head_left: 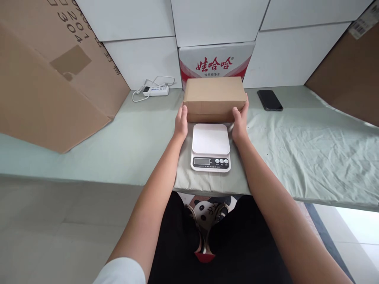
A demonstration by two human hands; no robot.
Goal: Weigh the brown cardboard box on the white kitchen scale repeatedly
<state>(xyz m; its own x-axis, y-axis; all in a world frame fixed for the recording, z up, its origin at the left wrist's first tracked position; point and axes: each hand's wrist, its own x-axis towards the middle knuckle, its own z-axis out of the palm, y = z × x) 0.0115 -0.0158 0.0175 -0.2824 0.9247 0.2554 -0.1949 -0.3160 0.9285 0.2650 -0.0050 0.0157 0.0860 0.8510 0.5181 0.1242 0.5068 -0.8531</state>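
A plain brown cardboard box [213, 98] rests on the pale green cloth of the table [103, 150], just behind a white digital kitchen scale [211, 146]. My left hand [181, 123] presses flat against the box's left end. My right hand [240, 120] grips its right end, fingers curled round the corner. Both hands hold the box between them. The scale's platform is bare, and its display and three buttons face me.
A black phone [269, 100] lies to the right of the box. A white power strip [156, 90] with a cable sits at the back left. A red and white printed carton [216, 62] stands behind the box. Large cardboard boxes [44, 79] lean at both sides.
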